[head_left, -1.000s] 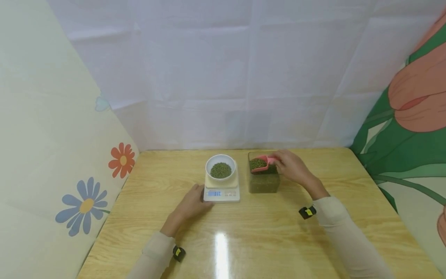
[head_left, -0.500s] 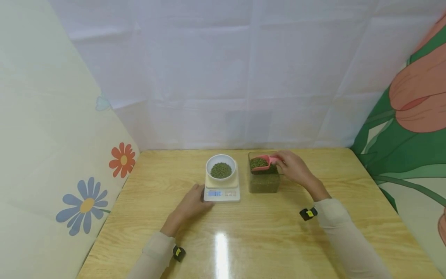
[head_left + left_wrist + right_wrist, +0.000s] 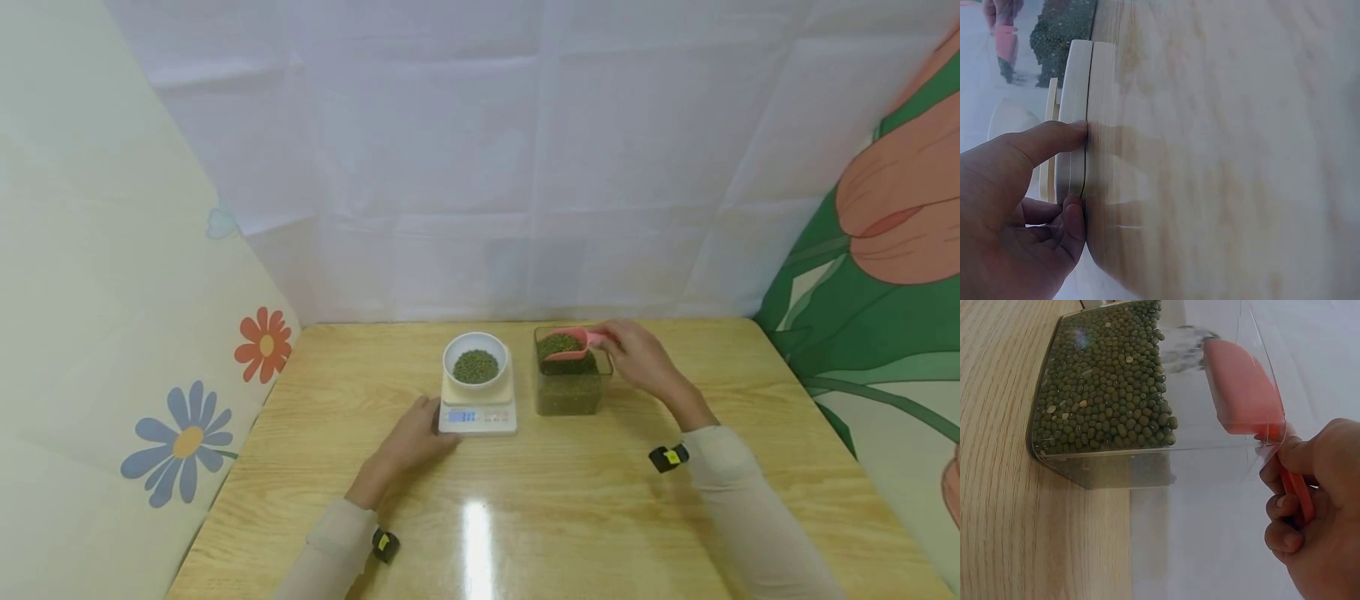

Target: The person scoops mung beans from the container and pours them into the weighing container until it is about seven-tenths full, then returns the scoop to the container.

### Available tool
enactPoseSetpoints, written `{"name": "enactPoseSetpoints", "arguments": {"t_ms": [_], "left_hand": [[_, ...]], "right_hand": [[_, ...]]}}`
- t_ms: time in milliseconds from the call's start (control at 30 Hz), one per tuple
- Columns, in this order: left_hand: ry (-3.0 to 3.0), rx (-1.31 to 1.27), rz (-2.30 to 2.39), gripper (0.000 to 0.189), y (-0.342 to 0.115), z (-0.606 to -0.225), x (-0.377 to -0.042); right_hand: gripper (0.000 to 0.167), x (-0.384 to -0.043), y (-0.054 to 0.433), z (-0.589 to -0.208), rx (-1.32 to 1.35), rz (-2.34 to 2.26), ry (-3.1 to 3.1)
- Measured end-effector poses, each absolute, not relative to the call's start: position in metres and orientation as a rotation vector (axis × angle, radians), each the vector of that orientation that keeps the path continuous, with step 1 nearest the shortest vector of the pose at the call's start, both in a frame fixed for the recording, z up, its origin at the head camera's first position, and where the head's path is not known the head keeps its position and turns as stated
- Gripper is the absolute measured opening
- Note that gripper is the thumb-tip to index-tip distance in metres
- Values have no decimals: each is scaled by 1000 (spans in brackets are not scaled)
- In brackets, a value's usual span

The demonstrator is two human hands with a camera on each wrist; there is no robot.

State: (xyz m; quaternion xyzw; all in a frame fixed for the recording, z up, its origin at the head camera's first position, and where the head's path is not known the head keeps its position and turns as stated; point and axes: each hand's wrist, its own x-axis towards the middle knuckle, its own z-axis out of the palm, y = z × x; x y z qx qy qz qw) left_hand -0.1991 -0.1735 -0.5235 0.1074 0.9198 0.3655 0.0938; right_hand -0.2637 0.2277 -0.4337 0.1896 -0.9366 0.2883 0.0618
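My right hand [image 3: 639,357] grips the handle of a pink scoop [image 3: 1241,387] inside a clear plastic container [image 3: 567,396], above the green mung beans [image 3: 1104,387]. In the right wrist view a few blurred beans are in the air by the scoop's front edge. A white digital kitchen scale [image 3: 491,427] stands left of the container, its display lit. On it sits a white bowl [image 3: 456,345] with a layer of mung beans. My left hand [image 3: 412,435] holds the scale's front left corner, thumb on the front edge and other fingers curled at the side [image 3: 1075,69].
The wooden table [image 3: 525,500] carries the scale and container side by side near its back edge. A white sheet [image 3: 427,167] hangs behind, and flower-patterned panels [image 3: 75,292] flank both sides. A black wrist camera [image 3: 667,457] sits at each cuff.
My right hand has moved slightly right and up with the scoop, which sits farther right in the container and tilts differently. The left hand, scale and bowl stay put.
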Motion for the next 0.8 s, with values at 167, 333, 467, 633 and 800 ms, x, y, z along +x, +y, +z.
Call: {"name": "enactPoseSetpoints", "arguments": {"t_ms": [167,333,467,633,800], "left_hand": [[2737,331,1083,64,-173,-522,-198],[2750,344,1078,65,-173,-523,-198],[2749,353,1086,65,-173,-523,-198],[2743,355,1099,66,-173,-523,-198],[2744,349,1093,65,-173,-525,-199]], "right_hand": [[30,-265,230,-433,574,882,-2818],[27,-266,230,-434,572,889,-2794],[27,-267,229,-434,566,894,-2781],[27,-267,229,-434,561,892,-2784],[28,-268,229,-435,553,897,-2777]]}}
